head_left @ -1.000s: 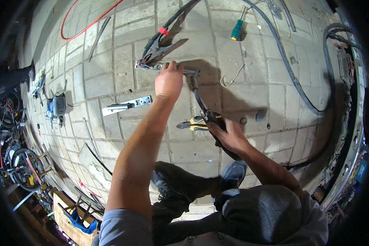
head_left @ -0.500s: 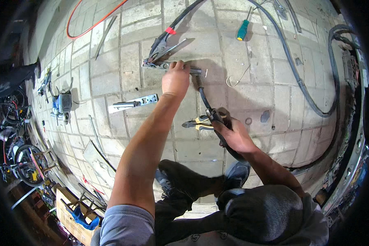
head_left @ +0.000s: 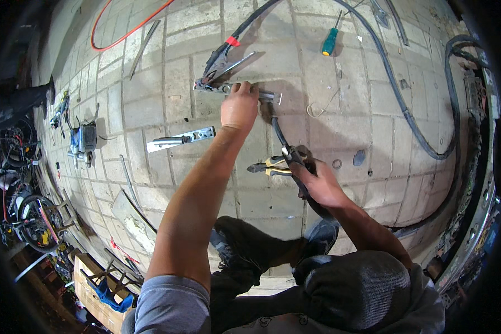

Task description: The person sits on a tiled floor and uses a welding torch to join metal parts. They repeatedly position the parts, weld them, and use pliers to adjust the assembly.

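Note:
My left hand (head_left: 239, 108) grips a narrow metal bar (head_left: 270, 97) just above the brick floor, fingers curled over it. A welding ground clamp (head_left: 217, 58) with red tape on its cable bites the bar's left end. My right hand (head_left: 320, 183) is wrapped round the handle of a welding torch (head_left: 279, 132), whose black neck slants up toward the bar's right part. The torch's tip sits in shadow by the bar; whether it touches I cannot tell. Yellow-and-black pliers (head_left: 270, 167) lie beside my right hand. A second metal strip (head_left: 197, 135) with holes lies left of my left forearm.
A green screwdriver (head_left: 329, 42) lies at the far right of centre. A thick dark cable (head_left: 395, 89) loops across the right side. A blue vise-like tool (head_left: 84, 138) stands at the left, near a bicycle wheel (head_left: 39, 222). A wooden board (head_left: 92, 289) is at lower left.
The bar in my left hand has shifted very slightly to the right. The torch's neck has moved a little, while both hands keep their grips.

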